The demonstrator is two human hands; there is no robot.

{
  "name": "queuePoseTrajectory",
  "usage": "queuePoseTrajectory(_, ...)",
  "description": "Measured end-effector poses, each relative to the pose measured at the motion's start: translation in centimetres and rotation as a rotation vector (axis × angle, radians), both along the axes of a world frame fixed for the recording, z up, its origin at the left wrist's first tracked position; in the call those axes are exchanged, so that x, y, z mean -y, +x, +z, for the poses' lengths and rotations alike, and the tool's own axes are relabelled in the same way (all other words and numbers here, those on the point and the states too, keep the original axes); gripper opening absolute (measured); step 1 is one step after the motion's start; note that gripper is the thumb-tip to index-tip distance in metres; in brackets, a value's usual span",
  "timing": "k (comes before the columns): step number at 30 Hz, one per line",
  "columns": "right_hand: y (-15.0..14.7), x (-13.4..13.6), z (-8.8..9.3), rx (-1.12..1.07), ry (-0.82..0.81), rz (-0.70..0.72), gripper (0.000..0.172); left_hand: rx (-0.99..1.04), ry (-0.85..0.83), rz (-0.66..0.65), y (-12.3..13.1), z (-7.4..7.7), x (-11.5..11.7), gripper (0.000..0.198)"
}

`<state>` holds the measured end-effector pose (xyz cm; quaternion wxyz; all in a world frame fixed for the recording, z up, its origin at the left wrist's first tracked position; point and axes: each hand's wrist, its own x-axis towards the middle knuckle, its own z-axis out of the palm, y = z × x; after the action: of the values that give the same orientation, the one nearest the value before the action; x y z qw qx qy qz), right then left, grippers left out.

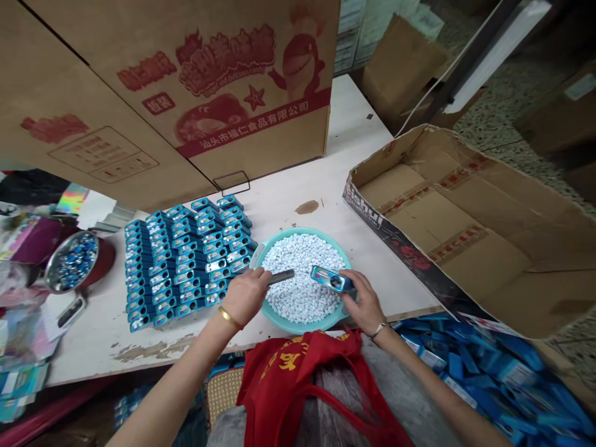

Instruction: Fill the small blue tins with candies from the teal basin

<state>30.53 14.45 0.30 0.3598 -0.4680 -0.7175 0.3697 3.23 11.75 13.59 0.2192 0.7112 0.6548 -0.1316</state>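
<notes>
A round teal basin [347,256] full of small white candy-like pellets [300,301] stands at the table's front edge. My left hand [246,290] is closed around a narrow grey tool [282,276], which reaches over the pellets; its exact kind cannot be made out. In my right hand [364,302] is a small blue box [331,279] with a round dark hole near one end, tilted above the basin's right side. Just left of the basin, rows of similar blue boxes [189,261] stand packed together, holes facing up.
A large printed carton [261,136] rises behind the rows. To the right lies a shallow cardboard tray [447,211], with a heap of blue boxes [503,379] below it. A metal bowl [109,254] of shiny blue pieces sits at left, near a phone-like device [71,310].
</notes>
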Motion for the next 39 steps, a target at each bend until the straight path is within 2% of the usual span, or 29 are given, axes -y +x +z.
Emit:
queuePoseTrajectory(3,0.9,0.0,0.1,-0.016,-0.016,-0.045,0.033,0.009,-0.094,0.064,-1.2,-6.0,1.4,0.016)
queuePoseTrajectory(5,1.4,0.0,0.2,-0.027,-0.022,-0.073,0.031,0.049,-0.11,0.076,-0.2,-9.4,2.0,0.015)
queuePoseTrajectory(7,1.6,0.1,0.1,-0.029,-0.041,-0.111,0.031,0.101,-0.099,0.092,1.6,-12.0,2.1,0.016)
queuePoseTrajectory(10,1.6,0.3,-0.2,-0.023,-0.101,-0.183,0.035,0.194,-0.065,0.126,3.8,-14.4,1.8,0.022)
queuePoseTrajectory(13,1.6,0.4,-0.2,-0.026,-0.142,-0.222,0.037,0.291,-0.025,0.164,3.8,-14.7,1.8,0.025)
queuePoseTrajectory(15,1.6,0.3,-0.1,-0.015,-0.118,-0.212,0.035,0.357,0.006,0.176,2.8,-13.8,2.1,0.023)
queuePoseTrajectory(17,1.7,0.1,-0.1,0.009,-0.076,-0.185,0.033,0.425,0.038,0.168,1.5,-12.2,2.5,0.022)
queuePoseTrajectory(21,1.5,-0.1,-0.3,0.047,-0.026,-0.116,0.03,0.53,0.106,0.109,-0.3,-7.4,2.4,0.025)
queuePoseTrajectory(24,0.7,0.0,-0.5,0.056,0.012,-0.048,0.032,0.551,0.168,-0.007,-0.2,-3.6,1.6,0.023)
queuePoseTrajectory(27,-0.2,0.2,-0.5,0.05,0.045,0.026,0.036,0.423,0.143,-0.136,0.9,-0.4,0.4,0.019)
queuePoseTrajectory(31,-1.0,0.4,-0.4,0.031,0.073,0.084,0.04,0.124,0.0,-0.238,3.3,3.0,-1.0,0.015)
queuePoseTrajectory(35,-1.5,0.5,-0.6,0.012,0.077,0.101,0.04,-0.117,-0.057,-0.292,6.0,5.8,-1.5,0.019)
queuePoseTrajectory(39,-1.8,0.5,-1.0,-0.004,0.06,0.104,0.039,-0.174,-0.078,-0.361,6.8,8.0,-1.4,0.019)
